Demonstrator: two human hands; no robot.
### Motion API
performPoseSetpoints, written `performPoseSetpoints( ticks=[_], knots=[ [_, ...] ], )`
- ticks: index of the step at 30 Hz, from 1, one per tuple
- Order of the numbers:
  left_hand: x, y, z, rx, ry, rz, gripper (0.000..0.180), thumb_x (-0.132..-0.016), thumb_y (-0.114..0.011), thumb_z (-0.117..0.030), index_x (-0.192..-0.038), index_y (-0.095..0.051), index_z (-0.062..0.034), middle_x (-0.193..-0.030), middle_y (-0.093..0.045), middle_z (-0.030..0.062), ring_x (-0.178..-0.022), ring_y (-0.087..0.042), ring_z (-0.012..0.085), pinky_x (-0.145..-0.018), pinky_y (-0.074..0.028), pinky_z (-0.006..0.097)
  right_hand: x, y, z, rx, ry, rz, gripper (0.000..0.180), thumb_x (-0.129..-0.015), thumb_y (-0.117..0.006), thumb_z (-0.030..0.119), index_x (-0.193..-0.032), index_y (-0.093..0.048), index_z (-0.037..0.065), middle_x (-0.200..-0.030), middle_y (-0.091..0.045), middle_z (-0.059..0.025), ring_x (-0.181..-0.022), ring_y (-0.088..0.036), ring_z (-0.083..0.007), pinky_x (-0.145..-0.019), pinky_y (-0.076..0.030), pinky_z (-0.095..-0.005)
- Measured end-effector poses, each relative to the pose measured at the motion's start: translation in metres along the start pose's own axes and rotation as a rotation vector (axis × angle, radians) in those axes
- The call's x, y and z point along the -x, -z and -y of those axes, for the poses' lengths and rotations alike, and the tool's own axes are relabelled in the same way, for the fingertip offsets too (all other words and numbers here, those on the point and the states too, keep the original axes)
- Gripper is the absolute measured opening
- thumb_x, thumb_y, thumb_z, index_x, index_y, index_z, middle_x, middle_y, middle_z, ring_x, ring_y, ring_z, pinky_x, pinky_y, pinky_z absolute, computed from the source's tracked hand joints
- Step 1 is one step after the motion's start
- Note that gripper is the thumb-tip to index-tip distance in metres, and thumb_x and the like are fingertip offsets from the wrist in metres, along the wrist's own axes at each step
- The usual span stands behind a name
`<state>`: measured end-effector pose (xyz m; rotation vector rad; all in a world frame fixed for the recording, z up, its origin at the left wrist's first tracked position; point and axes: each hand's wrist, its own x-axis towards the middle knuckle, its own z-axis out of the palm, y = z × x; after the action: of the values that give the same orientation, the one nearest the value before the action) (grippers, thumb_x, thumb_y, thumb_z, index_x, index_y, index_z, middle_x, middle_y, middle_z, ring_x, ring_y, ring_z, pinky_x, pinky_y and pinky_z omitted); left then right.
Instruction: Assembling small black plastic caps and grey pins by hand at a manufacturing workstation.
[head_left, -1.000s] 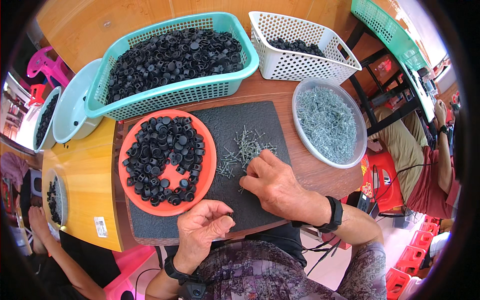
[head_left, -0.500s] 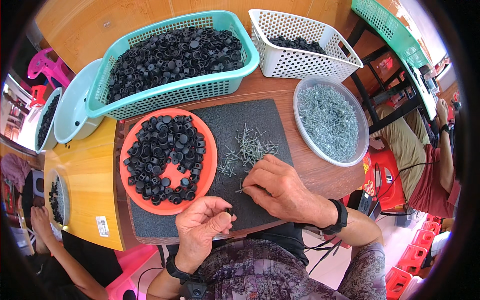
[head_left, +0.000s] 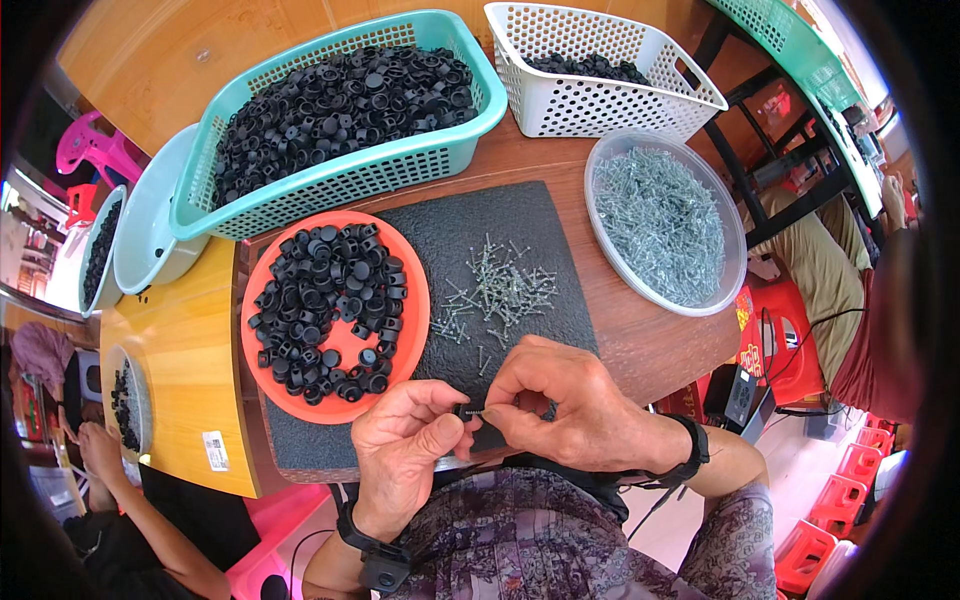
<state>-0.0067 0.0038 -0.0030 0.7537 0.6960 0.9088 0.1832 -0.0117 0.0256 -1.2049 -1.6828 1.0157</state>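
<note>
My left hand (head_left: 405,450) pinches a small black plastic cap (head_left: 468,411) between thumb and fingers, above the near edge of the dark mat (head_left: 545,215). Against the cap's right side, my right hand (head_left: 560,405) is closed in a pinch; the screw in its fingertips is almost wholly hidden. Just beyond my hands lies a loose pile of small silver screws (head_left: 505,288) on the mat. To the left, an orange-red plate (head_left: 345,335) holds many similar black caps (head_left: 325,270), with a bare patch showing in its middle.
A round clear tub (head_left: 735,270) of screws stands right of the mat. Behind are a teal basket (head_left: 345,180) full of black parts and a white basket (head_left: 610,110) partly filled. Pale bowls (head_left: 165,225) stand left. Another person's hand (head_left: 100,450) is at far left.
My right hand has moved from beside the screws toward the cap, and its fingertips now meet it. My left hand still holds the cap. The view has shifted slightly.
</note>
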Motion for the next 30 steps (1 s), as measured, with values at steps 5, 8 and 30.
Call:
performPoseSetpoints(
  ticks=[5,8,30],
  knots=[
    [0.002,0.001,0.002,-0.099,-0.046,-0.005,0.025,-0.082,-0.069,-0.008,-0.100,-0.058,0.0061,-0.084,-0.065,0.0109,-0.069,-0.060,0.0115,-0.061,-0.050,0.022,0.001,-0.001,-0.001,0.035,0.019,-0.014,0.009,-0.072,-0.067,-0.001,-0.076,-0.059,0.000,-0.071,-0.058,-0.0045,-0.065,-0.054,-0.0138,-0.051,-0.043,-0.0259],
    [0.004,-0.001,0.002,-0.182,-0.085,-0.021,0.026,-0.081,-0.069,-0.007,-0.101,-0.059,0.0057,-0.085,-0.064,0.0082,-0.071,-0.059,0.0097,-0.063,-0.050,0.022,-0.002,-0.004,0.000,0.040,0.039,-0.006,0.009,-0.071,-0.067,0.000,-0.075,-0.059,0.000,-0.071,-0.057,-0.0050,-0.065,-0.054,-0.0159,-0.051,-0.042,-0.0272],
    [0.013,0.010,0.003,-0.054,0.061,-0.059,0.028,-0.080,-0.070,-0.010,-0.099,-0.060,0.0074,-0.083,-0.064,0.0129,-0.066,-0.062,0.0147,-0.061,-0.053,0.026,-0.035,0.006,0.013,0.186,0.052,-0.025,0.012,-0.074,-0.067,0.004,-0.084,-0.063,0.001,-0.075,-0.060,-0.0116,-0.070,-0.055,-0.0298,-0.061,-0.044,-0.0381]
  ],
)
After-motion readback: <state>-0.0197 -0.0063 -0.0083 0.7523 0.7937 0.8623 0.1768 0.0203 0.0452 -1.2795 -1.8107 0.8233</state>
